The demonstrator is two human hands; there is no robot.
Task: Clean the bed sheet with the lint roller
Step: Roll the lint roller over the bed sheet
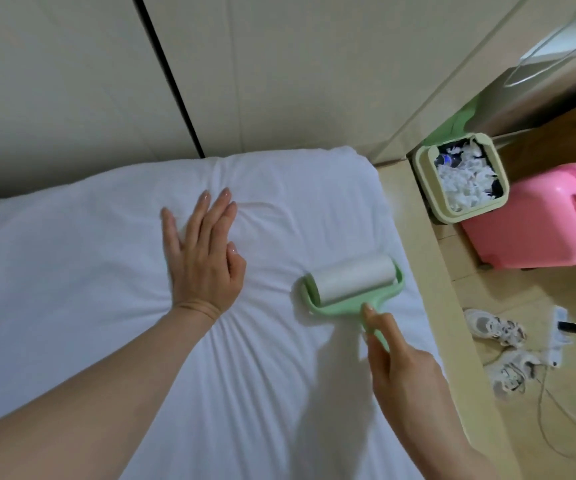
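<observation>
A white bed sheet (pixel 71 271) covers the mattress and is creased around my left hand. My left hand (pixel 203 251) lies flat on the sheet with fingers spread, pressing it down near the far edge. The lint roller (pixel 354 280) has a light green frame and a white sticky roll, and it rests on the sheet close to the bed's right edge. My right hand (pixel 397 362) grips the roller's green handle, with the index finger stretched along it toward the roll.
A pale wooden bed frame (pixel 432 306) runs along the right edge. On the floor beyond stand a bin (pixel 461 178) full of white scraps and a pink plastic container (pixel 539 223). Shoes (pixel 494 329) and cables lie nearer. A wall rises behind the bed.
</observation>
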